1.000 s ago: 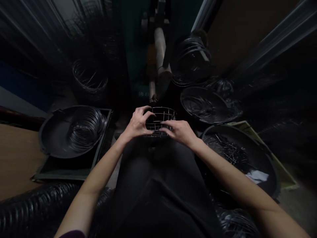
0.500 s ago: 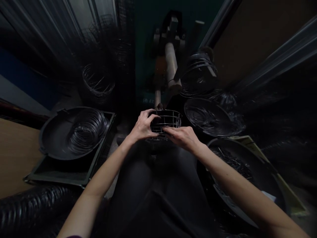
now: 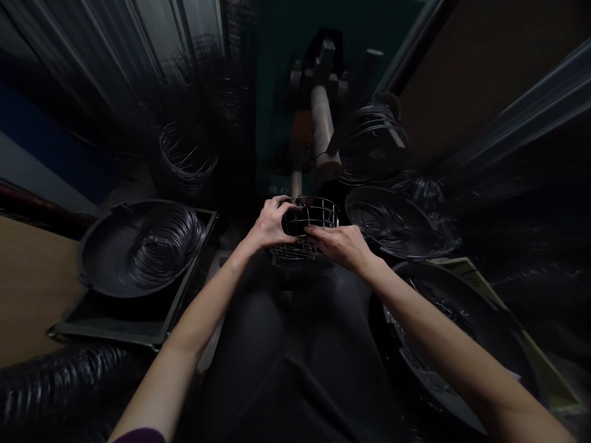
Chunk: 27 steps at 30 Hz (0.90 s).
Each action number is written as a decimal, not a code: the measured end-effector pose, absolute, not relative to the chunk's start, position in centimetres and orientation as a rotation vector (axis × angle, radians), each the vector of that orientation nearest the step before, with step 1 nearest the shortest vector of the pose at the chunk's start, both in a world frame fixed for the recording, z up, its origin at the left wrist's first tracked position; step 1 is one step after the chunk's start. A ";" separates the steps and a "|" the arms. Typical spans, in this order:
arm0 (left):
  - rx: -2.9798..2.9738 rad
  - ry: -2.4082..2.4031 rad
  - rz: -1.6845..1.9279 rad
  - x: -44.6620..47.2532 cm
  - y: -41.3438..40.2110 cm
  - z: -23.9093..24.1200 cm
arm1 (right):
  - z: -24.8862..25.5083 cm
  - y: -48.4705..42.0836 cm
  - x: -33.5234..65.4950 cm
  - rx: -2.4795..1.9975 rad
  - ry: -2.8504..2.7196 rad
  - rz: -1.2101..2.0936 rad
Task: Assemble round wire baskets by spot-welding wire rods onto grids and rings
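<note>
left hand [image 3: 270, 225]: arm extended, fingers curled, grip closed | right hand [image 3: 340, 245]: arm extended, fingers reaching leftward

- The wire basket [image 3: 308, 229] is hemmed in: the machine [image 3: 318, 117] stands right behind it, its roller end just above the far rim.
- Left of the basket, a dark gap of floor runs to the tray [image 3: 138, 326] holding a pan [image 3: 115, 258] of wire rings.
- Right of the basket, two dishes [image 3: 397, 221] of wire crowd close.
- Nearer than the basket, only the lap [image 3: 295, 344] lies below, open above.
</note>
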State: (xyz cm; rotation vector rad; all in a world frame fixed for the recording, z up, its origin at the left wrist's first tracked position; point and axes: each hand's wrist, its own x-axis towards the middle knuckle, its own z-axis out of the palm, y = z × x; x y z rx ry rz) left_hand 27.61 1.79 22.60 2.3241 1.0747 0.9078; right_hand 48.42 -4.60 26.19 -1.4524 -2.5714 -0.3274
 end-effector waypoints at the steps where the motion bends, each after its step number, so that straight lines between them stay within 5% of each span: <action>1: 2.323 1.083 0.910 27.6 1.9 22.6 | 26.2 -4.5 48.4 -1.462 -2.569 -0.316; 27: 2.239 1.168 0.913 28.1 7.8 24.0 | 24.7 -0.1 49.3 -1.641 -2.011 -0.163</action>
